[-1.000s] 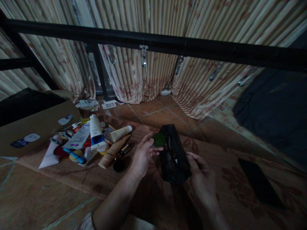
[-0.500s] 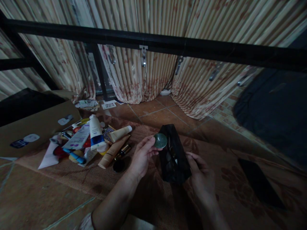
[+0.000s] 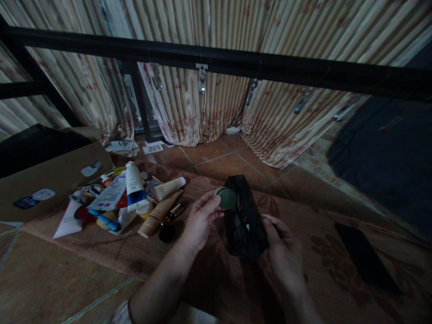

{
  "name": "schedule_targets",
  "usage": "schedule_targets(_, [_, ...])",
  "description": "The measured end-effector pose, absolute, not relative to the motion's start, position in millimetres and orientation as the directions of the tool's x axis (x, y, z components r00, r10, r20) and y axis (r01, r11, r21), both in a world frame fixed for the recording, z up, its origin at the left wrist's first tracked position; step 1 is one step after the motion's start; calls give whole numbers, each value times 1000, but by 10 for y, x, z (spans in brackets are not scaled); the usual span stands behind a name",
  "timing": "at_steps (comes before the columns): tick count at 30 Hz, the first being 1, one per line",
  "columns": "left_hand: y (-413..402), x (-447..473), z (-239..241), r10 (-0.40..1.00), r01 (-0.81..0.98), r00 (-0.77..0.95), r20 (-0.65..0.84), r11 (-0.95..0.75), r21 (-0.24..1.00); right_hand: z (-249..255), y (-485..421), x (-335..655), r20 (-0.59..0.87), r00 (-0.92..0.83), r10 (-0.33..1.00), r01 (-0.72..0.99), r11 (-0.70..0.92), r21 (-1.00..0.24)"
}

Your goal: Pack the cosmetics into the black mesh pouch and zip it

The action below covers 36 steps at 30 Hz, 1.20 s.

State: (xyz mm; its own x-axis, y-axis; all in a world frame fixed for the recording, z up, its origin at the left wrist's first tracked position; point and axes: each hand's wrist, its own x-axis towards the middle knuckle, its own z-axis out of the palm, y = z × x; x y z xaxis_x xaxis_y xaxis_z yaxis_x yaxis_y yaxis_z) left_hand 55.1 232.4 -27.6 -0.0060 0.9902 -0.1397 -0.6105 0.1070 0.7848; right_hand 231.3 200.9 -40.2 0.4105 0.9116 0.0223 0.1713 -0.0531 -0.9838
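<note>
The left hand (image 3: 197, 222) pinches the green disc (image 3: 228, 199) at its edge, beside the mouth of the bag (image 3: 249, 248); the right hand (image 3: 286, 249) clasps the bag's side. In dim light, the disc seems light, stiff, smooth: best held by rim.

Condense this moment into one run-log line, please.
left hand: holds green disc | right hand: grips edge of black pouch | pouch: open, contents partly visible | tubes: on cloth, left of left hand
</note>
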Motion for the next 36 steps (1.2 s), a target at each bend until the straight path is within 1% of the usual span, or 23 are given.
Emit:
schedule_targets(3, [2317,556,-273,994,-611,17,-105,93,786,-408,2013,2312,24,416,909,175,-54,-983])
schedule_targets(6, [2324,580,-269,998,-556,31,-58,65,829,-408,2019,2312,20,422,906,169,-57,-984])
schedule_targets(8, [2331,608,-264,1000,-504,0,-18,15,864,-414,2020,2316,22,420,907,163,-52,-985])
schedule_targets(10, [2329,639,-252,997,-433,-45,57,-71,899,-427,2019,2322,19,422,906,163,-56,-985])
schedule_targets(13, [2301,678,-217,975,-283,-67,214,-224,933,-445,2015,2325,18,419,908,160,-54,-986])
schedule_targets(15, [2268,693,-184,954,-174,-39,296,-298,939,-441,2012,2321,25,410,912,152,-41,-988])
schedule_targets(17, [2240,699,-153,939,-66,18,343,-341,938,-420,2009,2315,30,406,913,157,-37,-987])
schedule_targets(20, [2227,690,-129,908,96,122,400,-412,906,-381,2003,2309,29,406,913,164,-42,-986])
schedule_targets(24, [2262,626,-151,854,319,206,478,-520,792,-389,2001,2323,33,411,911,178,-44,-983])
schedule_targets(28, [2296,547,-176,848,505,249,468,-527,684,-453,2010,2350,45,389,920,185,-30,-982])
schedule_targets(31, [2302,533,-176,853,578,283,438,-516,632,-485,2020,2359,33,383,923,174,-37,-984])
schedule_targets(36, [2298,547,-175,862,593,289,417,-503,628,-510,2027,2360,45,384,922,162,-20,-987])
